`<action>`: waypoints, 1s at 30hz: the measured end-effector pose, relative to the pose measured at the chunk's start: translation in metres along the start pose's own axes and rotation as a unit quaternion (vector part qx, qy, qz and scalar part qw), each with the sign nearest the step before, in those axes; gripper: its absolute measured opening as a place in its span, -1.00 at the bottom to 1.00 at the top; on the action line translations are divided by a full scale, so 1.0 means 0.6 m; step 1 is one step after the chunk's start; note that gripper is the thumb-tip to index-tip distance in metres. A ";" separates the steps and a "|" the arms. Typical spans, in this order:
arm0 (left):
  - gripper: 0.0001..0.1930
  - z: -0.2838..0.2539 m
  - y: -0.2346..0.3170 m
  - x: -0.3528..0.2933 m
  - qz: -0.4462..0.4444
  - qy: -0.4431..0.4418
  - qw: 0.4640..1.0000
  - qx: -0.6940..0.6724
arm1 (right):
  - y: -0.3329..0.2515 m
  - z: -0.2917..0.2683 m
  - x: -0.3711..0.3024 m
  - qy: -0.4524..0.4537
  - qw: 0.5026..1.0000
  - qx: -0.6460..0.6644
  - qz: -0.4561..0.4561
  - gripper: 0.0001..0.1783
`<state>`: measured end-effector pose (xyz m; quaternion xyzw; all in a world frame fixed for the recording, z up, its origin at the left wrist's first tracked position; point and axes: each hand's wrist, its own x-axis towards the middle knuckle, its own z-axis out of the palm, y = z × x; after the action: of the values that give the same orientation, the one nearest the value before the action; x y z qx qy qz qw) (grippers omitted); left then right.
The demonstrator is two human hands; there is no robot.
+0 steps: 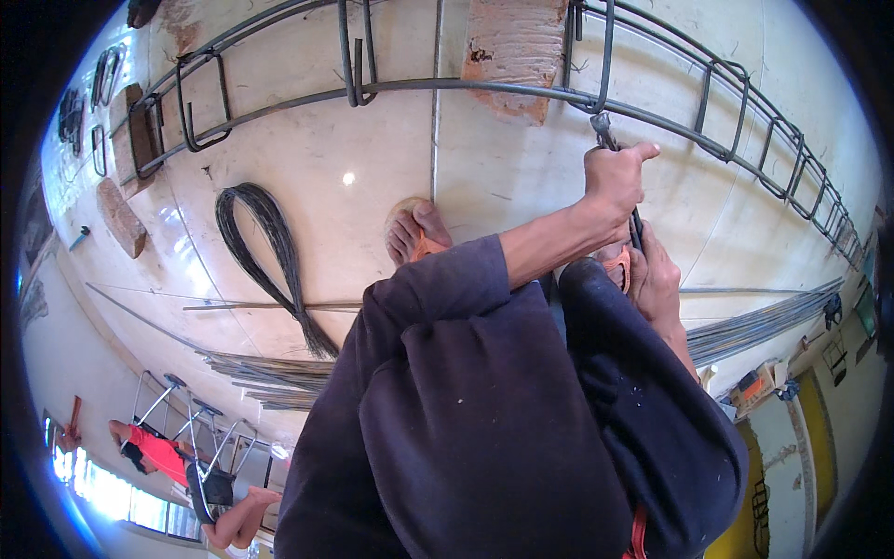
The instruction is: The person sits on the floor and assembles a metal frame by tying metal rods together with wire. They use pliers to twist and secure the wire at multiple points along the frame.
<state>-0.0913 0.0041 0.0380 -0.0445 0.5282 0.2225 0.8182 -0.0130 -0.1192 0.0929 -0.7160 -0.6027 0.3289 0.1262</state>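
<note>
A pair of pincers (pixel 603 131) points away from me, its dark jaws close to the near rod of a steel rebar cage (pixel 507 85). My left hand (pixel 613 189) reaches across my knees and is closed around the pincers just below the jaws, one digit sticking out to the right. Lower down, my right hand (pixel 657 281) is closed at the handle end beside my right foot. Its fingers are partly hidden. A square stirrup (pixel 605 56) of the cage stands just beyond the jaws. Whether the jaws grip any wire is too small to tell.
A rough brick (pixel 515 56) lies under the cage. To the left are a looped bundle of tie wire (pixel 256 238) and another brick (pixel 121 219). Steel rods (pixel 764 321) lie on the floor at both sides. A person in red (pixel 163 455) sits on a chair behind, left.
</note>
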 end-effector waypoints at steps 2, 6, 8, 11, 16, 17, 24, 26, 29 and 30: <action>-0.76 -0.017 0.008 0.005 0.037 -0.034 0.995 0.080 | 0.021 -0.019 0.005 -0.079 0.971 0.205 0.094 -0.52; -0.75 -0.029 0.026 -0.021 0.006 -0.144 0.989 -0.021 | 0.031 -0.033 0.012 -0.226 0.574 0.700 0.361 -0.44; -0.74 -0.011 0.020 -0.028 -0.024 -0.207 0.970 -0.124 | 0.064 -0.014 -0.015 -0.233 0.434 0.789 0.368 -0.39; -0.72 -0.014 0.010 -0.011 0.018 -0.141 0.989 -0.047 | 0.058 -0.012 -0.013 -0.225 0.493 0.750 0.380 -0.39; -0.73 -0.001 0.013 -0.014 0.002 -0.096 0.992 -0.078 | -0.034 -0.050 0.005 -0.077 0.869 0.387 0.299 -0.50; -0.73 0.001 0.013 -0.012 0.011 -0.088 0.993 -0.084 | -0.039 -0.051 0.002 -0.040 0.926 0.282 0.249 -0.53; -0.78 0.017 0.002 -0.007 0.065 -0.028 0.996 -0.056 | -0.017 -0.021 -0.022 0.037 0.990 -0.123 0.062 -0.47; -0.80 0.008 0.007 -0.008 0.089 -0.050 0.995 0.025 | -0.002 0.001 -0.030 0.050 0.990 -0.131 0.030 -0.50; -0.77 -0.028 0.012 0.000 0.119 -0.096 0.979 0.135 | -0.003 -0.002 -0.010 0.019 0.999 0.043 0.015 -0.45; -0.75 -0.034 0.012 0.006 0.115 -0.111 0.979 0.127 | -0.009 -0.010 -0.010 -0.034 0.987 0.120 0.098 -0.42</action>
<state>-0.1103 0.0053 0.0272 0.1452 0.4595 0.2497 0.8399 -0.0137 -0.1221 0.1024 -0.7394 -0.4897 0.4342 0.1579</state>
